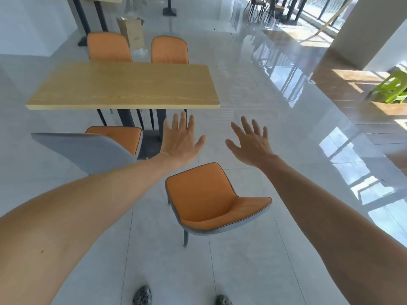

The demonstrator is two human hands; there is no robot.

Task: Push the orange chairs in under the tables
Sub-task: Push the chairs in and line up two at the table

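An orange chair point(209, 199) with a grey shell stands on the tiled floor right in front of me, pulled out from the wooden table point(125, 84) and turned askew. My left hand point(182, 139) and my right hand point(251, 144) hover above and beyond it, fingers spread, holding nothing. A second orange chair point(116, 137) at the left, its grey back towards me, has only the front of its seat near the table's edge. On the table's far side two more orange chairs point(109, 47) point(169, 50) stand close against it.
A brown paper bag point(132, 31) stands on the floor behind the far chairs. Another table's dark legs point(88, 18) rise at the back left. A green plastic stool point(392, 89) sits at the right beside a white pillar. My shoes show at the bottom edge.
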